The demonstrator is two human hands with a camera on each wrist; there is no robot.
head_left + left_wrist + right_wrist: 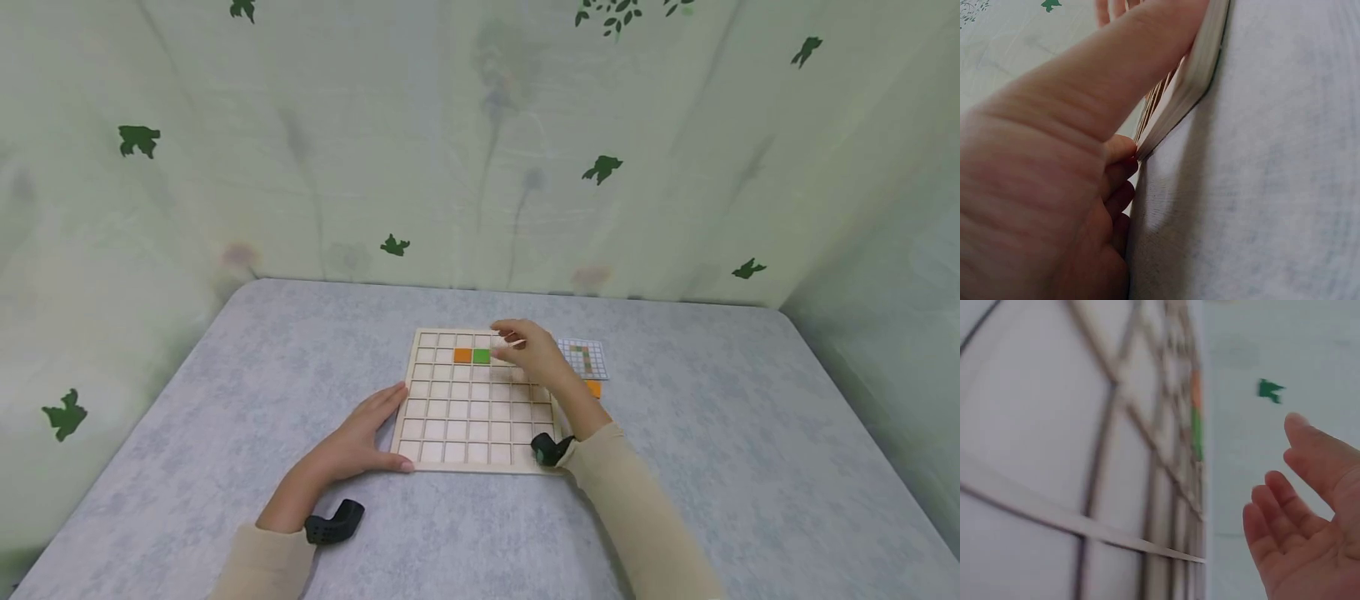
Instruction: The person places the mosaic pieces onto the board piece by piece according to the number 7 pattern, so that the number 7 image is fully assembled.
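Two tiles (orange (462, 356), green (481, 356)) in grid board (465, 417), pattern card (585, 358) beside

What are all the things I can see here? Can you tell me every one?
wooden grid board: one, pale wood, middle of the table, many empty square cells
orange tile: one, orange, in a cell of the board's second row from the far edge
green tile: one, green, in the cell right beside the orange tile
pattern card: one, white with a small coloured grid, on the table by the board's far right corner
loose orange tile: one, orange, on the table just right of the board
table: one, mottled grey
backdrop: one, pale green with dark green leaf shapes, behind and beside the table
left hand: flat against the board's left edge
right hand: over the board's far right cells, fingers relaxed, empty
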